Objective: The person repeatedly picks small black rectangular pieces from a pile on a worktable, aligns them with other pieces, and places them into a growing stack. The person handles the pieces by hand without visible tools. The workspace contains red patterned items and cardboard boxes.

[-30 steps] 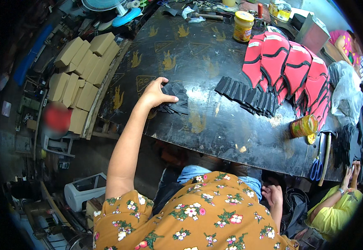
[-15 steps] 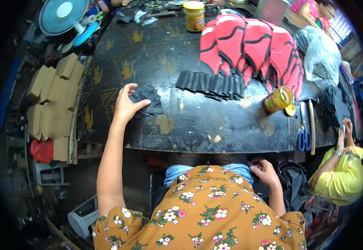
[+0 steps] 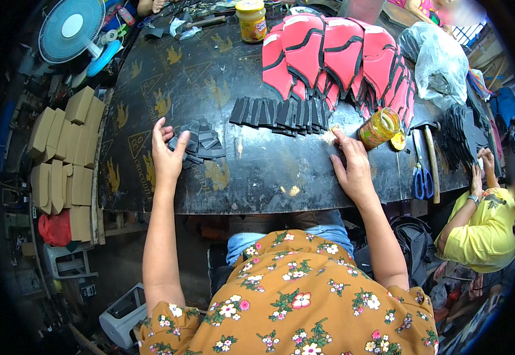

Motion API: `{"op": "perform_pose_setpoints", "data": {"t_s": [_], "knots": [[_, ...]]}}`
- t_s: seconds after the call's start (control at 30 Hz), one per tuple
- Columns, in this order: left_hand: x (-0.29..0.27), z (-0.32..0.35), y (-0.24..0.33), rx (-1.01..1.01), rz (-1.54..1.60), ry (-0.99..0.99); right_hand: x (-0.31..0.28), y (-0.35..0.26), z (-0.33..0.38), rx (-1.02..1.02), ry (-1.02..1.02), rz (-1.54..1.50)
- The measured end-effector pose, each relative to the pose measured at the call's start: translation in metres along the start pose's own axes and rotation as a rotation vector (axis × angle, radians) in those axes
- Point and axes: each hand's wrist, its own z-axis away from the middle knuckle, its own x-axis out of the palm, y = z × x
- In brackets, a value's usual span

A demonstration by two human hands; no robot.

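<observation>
While the left hand (image 3: 167, 161) curves beside the loose black pieces (image 3: 209, 145), left of the row of black strips (image 3: 278, 115), its thumb and fingers are wide apart. To that row's near right, the right hand (image 3: 355, 170) has thumb and fingers parted; pink panels (image 3: 341, 56) lie beyond the row.

Soft glare whitens the tabletop (image 3: 257, 171) (fisheye corners are black) above a dim floor (image 3: 121, 257).
</observation>
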Motion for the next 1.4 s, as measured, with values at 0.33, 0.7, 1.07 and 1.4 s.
{"op": "perform_pose_setpoints", "data": {"t_s": [0.33, 0.7, 1.07, 1.4], "knots": [[0.002, 0.003, -0.021, -0.011, 0.204, 0.076, 0.0, 0.001, -0.001, 0.077, -0.035, -0.063], [-0.003, 0.002, -0.018, -0.115, 0.41, 0.16, 0.001, -0.005, -0.003, 0.085, -0.037, -0.032], [-0.005, 0.003, -0.017, -0.137, 0.461, 0.164, 0.005, -0.008, -0.002, 0.055, -0.042, 0.074], [0.001, 0.001, -0.011, -0.09, 0.422, 0.142, 0.005, -0.005, 0.0, 0.05, -0.05, 0.098]]}}
